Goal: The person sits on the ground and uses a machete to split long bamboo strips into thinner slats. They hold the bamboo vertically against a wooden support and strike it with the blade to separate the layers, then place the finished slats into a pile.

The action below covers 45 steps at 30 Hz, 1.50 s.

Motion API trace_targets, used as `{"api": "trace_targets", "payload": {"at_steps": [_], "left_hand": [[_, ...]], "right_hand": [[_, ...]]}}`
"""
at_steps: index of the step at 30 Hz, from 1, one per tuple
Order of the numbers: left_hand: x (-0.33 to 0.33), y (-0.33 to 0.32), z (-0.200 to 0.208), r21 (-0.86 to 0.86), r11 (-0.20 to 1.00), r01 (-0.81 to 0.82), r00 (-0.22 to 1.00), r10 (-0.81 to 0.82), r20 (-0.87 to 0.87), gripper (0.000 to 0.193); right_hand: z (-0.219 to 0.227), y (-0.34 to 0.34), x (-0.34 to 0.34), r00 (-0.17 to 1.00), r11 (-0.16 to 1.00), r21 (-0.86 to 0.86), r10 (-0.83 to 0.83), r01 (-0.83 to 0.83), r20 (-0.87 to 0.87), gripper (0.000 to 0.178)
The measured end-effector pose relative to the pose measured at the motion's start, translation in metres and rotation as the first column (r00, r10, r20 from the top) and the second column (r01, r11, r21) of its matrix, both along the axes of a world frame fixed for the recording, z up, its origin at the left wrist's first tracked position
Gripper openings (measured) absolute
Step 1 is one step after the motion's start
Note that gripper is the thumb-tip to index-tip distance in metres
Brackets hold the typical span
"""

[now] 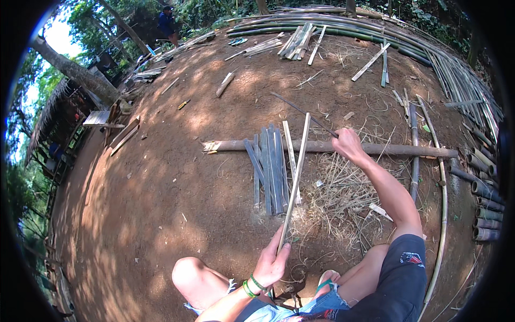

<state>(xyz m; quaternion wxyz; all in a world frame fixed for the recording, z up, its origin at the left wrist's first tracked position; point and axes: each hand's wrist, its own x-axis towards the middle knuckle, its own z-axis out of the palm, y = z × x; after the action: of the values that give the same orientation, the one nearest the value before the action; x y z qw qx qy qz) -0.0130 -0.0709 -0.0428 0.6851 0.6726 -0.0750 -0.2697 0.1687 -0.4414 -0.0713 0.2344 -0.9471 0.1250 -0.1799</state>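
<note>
My left hand (pixel 271 263) is closed around the lower end of a long pale bamboo strip (pixel 294 185), which slants up and away from me. In my right hand (pixel 348 144), stretched far forward, is the handle of a long dark-bladed knife (pixel 289 104). Its blade points to the far left, and in the picture it crosses near the strip's far tip; whether they touch I cannot tell. Just left of the strip, several grey bamboo slats (pixel 274 169) rest across a bamboo pole (pixel 241 145) lying on the ground.
Shavings (pixel 343 196) litter the dirt right of the strip. Long bamboo poles (pixel 322 27) lie at the back, with cut bamboo tubes (pixel 487 221) at the right edge. A yellow-handled tool (pixel 184 104) lies far left. A person (pixel 168 26) stands in the distance near a thatched hut (pixel 61 115).
</note>
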Motion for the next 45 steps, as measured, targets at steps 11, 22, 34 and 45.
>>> {"api": "trace_targets", "payload": {"at_steps": [11,22,34,45], "left_hand": [[0.035,0.0,-0.02,-0.115,0.978,-0.177,0.984,0.179,0.009,0.023],[0.033,-0.002,-0.007,-0.012,0.987,-0.159,0.987,0.159,0.006,0.016],[-0.005,-0.001,0.003,-0.06,0.998,-0.03,1.0,0.03,0.005,0.026],[0.028,0.002,-0.003,-0.229,0.97,-0.083,0.994,0.065,-0.086,0.045]], "right_hand": [[0.0,0.1,-0.073,0.898,0.867,0.24,0.436,-0.438,0.065,0.023],[-0.006,0.159,-0.101,0.688,0.7,0.017,0.697,-0.714,0.201,0.013],[0.038,0.035,-0.006,0.977,0.981,0.088,0.158,-0.171,0.141,0.028],[0.016,0.13,-0.08,0.81,0.811,0.098,0.553,-0.577,0.195,0.015]]}}
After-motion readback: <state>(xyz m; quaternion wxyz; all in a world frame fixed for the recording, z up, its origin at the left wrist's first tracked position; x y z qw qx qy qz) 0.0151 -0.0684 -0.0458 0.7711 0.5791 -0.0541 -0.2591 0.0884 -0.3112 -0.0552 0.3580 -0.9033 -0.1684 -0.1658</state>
